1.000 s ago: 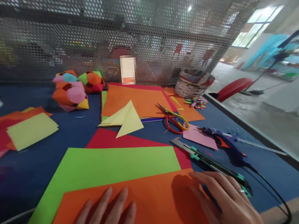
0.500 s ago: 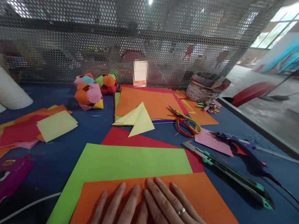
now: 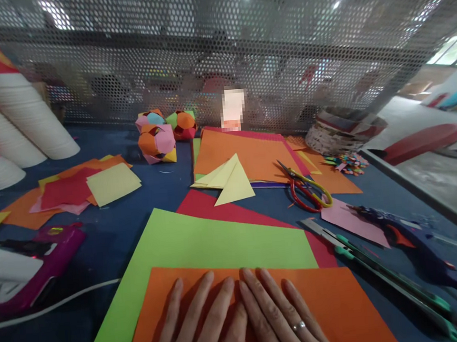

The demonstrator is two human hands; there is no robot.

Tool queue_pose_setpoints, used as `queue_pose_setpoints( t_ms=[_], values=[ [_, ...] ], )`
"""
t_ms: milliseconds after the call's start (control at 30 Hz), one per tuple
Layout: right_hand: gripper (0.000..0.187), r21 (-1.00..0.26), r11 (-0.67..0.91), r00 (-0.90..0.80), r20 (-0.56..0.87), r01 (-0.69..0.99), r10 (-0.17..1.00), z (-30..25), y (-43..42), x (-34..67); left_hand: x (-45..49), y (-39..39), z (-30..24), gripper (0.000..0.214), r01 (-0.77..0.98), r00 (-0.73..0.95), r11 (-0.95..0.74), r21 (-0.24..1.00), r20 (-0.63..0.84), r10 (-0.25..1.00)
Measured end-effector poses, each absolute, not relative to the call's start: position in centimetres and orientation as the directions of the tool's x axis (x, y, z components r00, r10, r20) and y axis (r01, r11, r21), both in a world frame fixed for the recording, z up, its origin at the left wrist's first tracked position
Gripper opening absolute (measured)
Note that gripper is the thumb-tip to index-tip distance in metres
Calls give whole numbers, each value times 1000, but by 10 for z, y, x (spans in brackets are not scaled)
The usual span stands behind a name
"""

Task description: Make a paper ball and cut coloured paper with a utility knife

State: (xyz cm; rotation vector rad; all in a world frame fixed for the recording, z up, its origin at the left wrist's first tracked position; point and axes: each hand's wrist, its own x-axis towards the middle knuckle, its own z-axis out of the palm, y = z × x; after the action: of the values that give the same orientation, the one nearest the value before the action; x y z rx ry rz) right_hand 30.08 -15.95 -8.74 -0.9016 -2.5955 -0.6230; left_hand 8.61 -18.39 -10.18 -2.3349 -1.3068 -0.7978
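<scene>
An orange sheet of paper (image 3: 334, 305) lies at the near edge of the view, its far edge straight across. Flat on it rests my left hand (image 3: 204, 320), fingers stretched out and a little apart. My right hand (image 3: 279, 314), with a ring on one finger, lies flat right beside it, the two touching near the middle. Beneath the orange paper is a larger green sheet (image 3: 218, 243), and a red sheet (image 3: 211, 207) sticks out from under that. To the right lies a utility knife (image 3: 387, 274) with its blade out.
Scissors (image 3: 307, 188) and folded yellow paper (image 3: 235, 183) lie by an orange paper stack (image 3: 246, 154). A glue gun (image 3: 412, 241) is at right, paper cups (image 3: 29, 107) and a purple device (image 3: 57, 263) at left. Folded paper balls (image 3: 157, 142) stand before a perforated metal screen (image 3: 164, 55).
The view has turned left, so everything sits further right in the picture and more of the cups and purple device shows. Both hands stay flat on the orange paper.
</scene>
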Motion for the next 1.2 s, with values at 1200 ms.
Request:
queue_pose_setpoints(
  t_ms=[1200],
  values=[
    [62,345,663,-746,366,664,556,-89,-164,302,42,-185,-86,62,842,536,-468,-269,509,673]
  ],
)
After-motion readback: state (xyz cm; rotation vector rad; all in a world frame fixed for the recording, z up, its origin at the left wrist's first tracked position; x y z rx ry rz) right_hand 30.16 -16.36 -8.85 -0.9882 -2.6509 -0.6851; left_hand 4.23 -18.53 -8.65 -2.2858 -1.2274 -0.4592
